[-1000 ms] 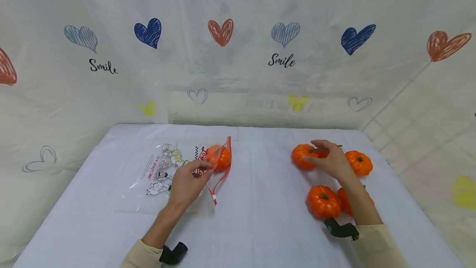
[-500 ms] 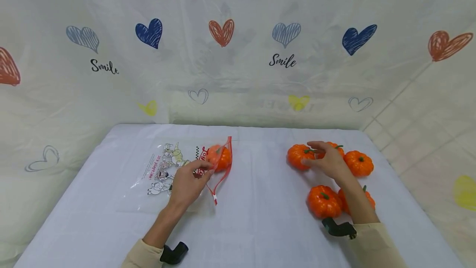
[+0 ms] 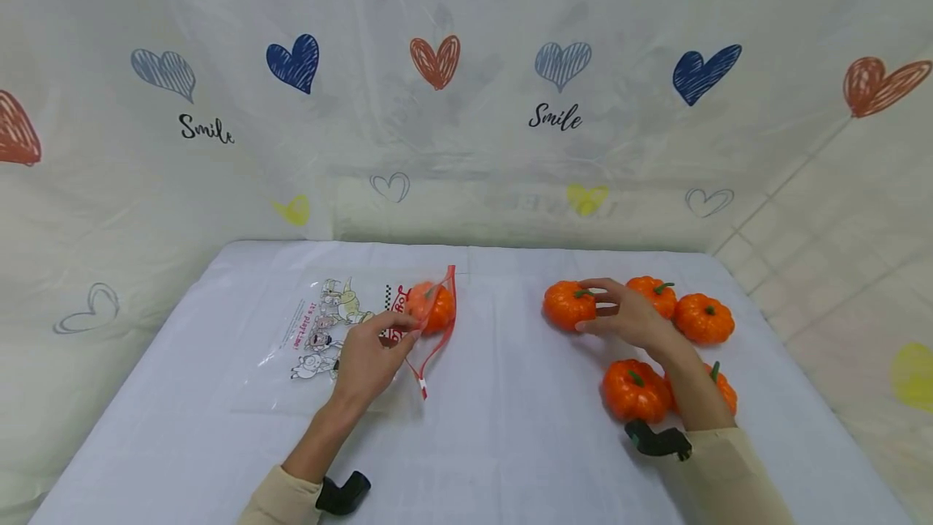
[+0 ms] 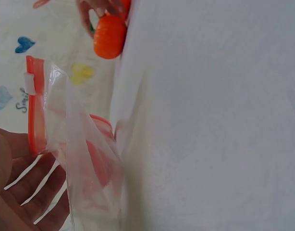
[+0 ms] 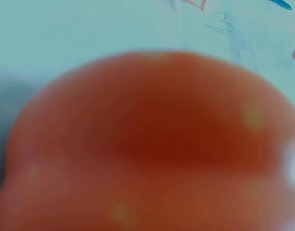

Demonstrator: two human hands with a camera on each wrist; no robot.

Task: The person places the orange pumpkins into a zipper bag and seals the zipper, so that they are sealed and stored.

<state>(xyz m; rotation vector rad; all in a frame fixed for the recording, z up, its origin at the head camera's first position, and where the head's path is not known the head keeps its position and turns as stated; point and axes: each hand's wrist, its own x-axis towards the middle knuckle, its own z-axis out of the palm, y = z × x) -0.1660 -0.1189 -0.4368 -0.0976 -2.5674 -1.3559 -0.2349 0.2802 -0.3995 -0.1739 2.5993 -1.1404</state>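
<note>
My left hand (image 3: 370, 356) pinches the red zip edge of a clear plastic bag (image 3: 262, 383), printed with cartoon animals, between thumb and fingers. Its mouth stands parted, with a white slider (image 4: 29, 83) on the red strip in the left wrist view. Inside, near the mouth, lies one small orange pumpkin (image 3: 437, 310). Over to the right, my right hand (image 3: 630, 316) grips another orange pumpkin (image 3: 567, 306) with a green stem, thumb on the near side and fingers on the far side. A blurred orange pumpkin (image 5: 147, 134) fills most of the right wrist view.
Behind the right hand sit two pumpkins, a far one (image 3: 652, 296) and one farther right (image 3: 704, 319). Nearer stand a front pumpkin (image 3: 632, 391) and another (image 3: 723, 389) partly hidden by the right forearm. A white cloth (image 3: 503, 444) covers the table; a heart-printed curtain (image 3: 466, 144) hangs behind.
My right hand has moved left with the pumpkin in its grip, away from the other pumpkins, uncovering the one behind. The left hand and the bag stay in place.
</note>
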